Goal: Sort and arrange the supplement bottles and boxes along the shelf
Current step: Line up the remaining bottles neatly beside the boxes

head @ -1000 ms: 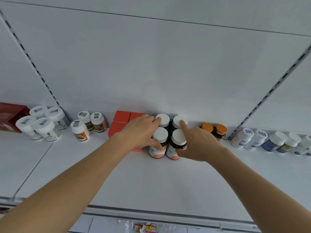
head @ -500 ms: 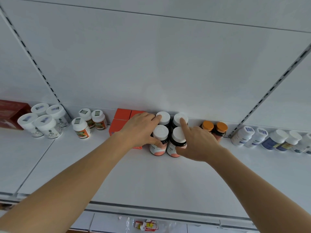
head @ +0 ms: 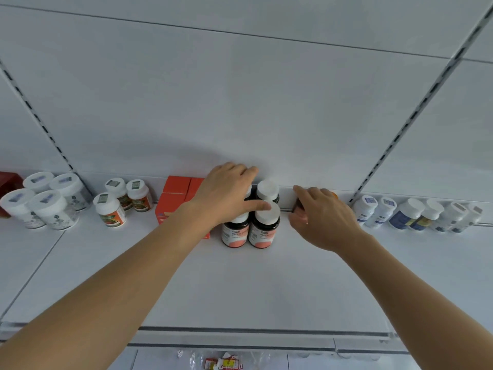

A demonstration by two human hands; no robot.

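On shelf (head: 240,284) | left grip (head: 226,193) flat over white-capped bottles (head: 264,225) | right grip (head: 320,217) holding orange-capped bottle (head: 298,206)

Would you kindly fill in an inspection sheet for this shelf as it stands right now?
Surface: white shelf, bare at the front.
Job's things: four dark bottles with white caps clustered centre; orange boxes to their left; orange-capped bottles mostly hidden by the right hand.
Clutter: white jars, green-labelled bottles, white bottles along the back.
Hands: left hand rests on the dark bottles; right hand grips an orange-capped bottle.
Cables: nothing seen.
Surroundings: white back panel, slotted uprights.
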